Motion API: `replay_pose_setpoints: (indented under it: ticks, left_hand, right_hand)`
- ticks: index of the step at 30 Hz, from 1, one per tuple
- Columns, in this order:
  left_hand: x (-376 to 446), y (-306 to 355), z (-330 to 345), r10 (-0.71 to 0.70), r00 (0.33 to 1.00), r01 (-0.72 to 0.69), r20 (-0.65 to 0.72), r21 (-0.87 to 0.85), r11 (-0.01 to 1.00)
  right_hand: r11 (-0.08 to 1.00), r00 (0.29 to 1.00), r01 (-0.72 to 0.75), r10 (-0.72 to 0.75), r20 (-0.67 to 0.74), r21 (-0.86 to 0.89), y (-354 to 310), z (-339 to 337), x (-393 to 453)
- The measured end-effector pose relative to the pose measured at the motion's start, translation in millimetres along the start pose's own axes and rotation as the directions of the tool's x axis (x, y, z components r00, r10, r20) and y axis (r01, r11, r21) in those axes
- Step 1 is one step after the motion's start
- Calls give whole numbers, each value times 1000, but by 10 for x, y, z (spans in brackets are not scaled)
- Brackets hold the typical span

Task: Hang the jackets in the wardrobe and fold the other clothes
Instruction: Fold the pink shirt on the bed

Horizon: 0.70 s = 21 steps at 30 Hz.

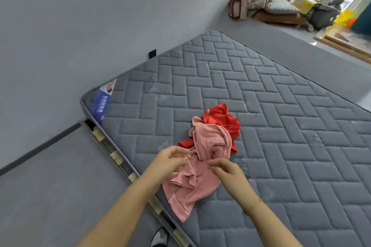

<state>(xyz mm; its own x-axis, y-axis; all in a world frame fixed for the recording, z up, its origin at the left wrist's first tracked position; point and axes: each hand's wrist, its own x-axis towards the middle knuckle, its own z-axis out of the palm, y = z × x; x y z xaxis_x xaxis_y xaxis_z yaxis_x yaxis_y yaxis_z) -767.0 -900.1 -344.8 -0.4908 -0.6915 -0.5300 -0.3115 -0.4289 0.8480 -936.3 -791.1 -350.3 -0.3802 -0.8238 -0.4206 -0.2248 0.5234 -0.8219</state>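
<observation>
A crumpled pink garment (197, 178) with thin white piping lies on the grey quilted mattress (281, 126), near its left edge. A red garment (224, 120) lies bunched just beyond it, partly under the pink one. My left hand (170, 159) is at the pink garment's left side, fingers curled with the tips pinching the fabric. My right hand (225, 168) is at its right side, fingertips bent down onto the cloth; whether they grip it is unclear. Both forearms reach in from the bottom of the view.
The mattress sits on a slatted wooden frame (116, 156) whose edge shows along the left. Grey floor lies to the left, and a grey wall behind. A pile of bags, cushions and clothes (277, 2) fills the far right corner by a window.
</observation>
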Motion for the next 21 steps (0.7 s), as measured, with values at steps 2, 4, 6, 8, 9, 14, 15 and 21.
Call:
replay_pose_setpoints:
  ticks: [2, 4, 6, 8, 9, 14, 15, 21]
  left_hand:
    - [534, -201, 77, -39, 999, 39, 8, 26, 999]
    - [1017, -489, 188, -72, 997, 72, -8, 47, 996]
    - [1439, -843, 342, -107, 994, 107, -10, 43, 993]
    - [1784, -1191, 494, -111, 994, 112, -21, 27, 993]
    - [1932, -1351, 563, -103, 994, 103, -45, 14, 995]
    - [2489, -1999, 848, -43, 981, 32, -187, -62, 998]
    - [2580, -2122, 883, -50, 984, 43, -172, -44, 998]
    - [2717, -2575, 1009, 28, 993, 19, -113, 393, 919]
  right_hand:
    - [998, 997, -60, 59, -53, -29, 300, -2, 367]
    - [993, 986, -110, 105, -128, -34, 661, -4, 723]
    - [988, 968, -154, 147, -203, -16, 1067, 2, 1077]
    - [982, 946, -187, 180, -271, -1, 1463, 37, 1417]
    - [980, 934, -197, 191, -301, 8, 1638, 60, 1583]
    - [981, 861, -117, 176, -476, 152, 2221, 186, 2309]
    - [982, 850, -89, 162, -501, 165, 2305, 203, 2442]
    - [993, 801, -30, 93, -591, 115, 2595, 266, 2597]
